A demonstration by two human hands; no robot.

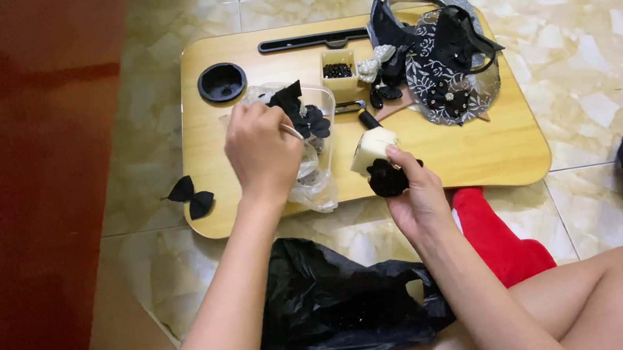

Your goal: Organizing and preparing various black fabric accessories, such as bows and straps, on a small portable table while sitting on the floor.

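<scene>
On our lap tray [484,158], left hand [261,153] pinches into the clear bag [316,178]; right hand [413,194] grips a black fabric flower [386,179]; bag could tip, spilling flowers.

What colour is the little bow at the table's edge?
Black; the bow shows in the head view.

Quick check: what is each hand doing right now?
Left hand: closed, fingers in the clear plastic bag; grip contents cannot be told.
Right hand: closed on a black fabric flower.

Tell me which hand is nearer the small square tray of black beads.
Left. The left hand reaches into the clear plastic container just below-left of the bead tray. The right hand sits lower, near the table's front edge, holding a black fabric flower.
</scene>
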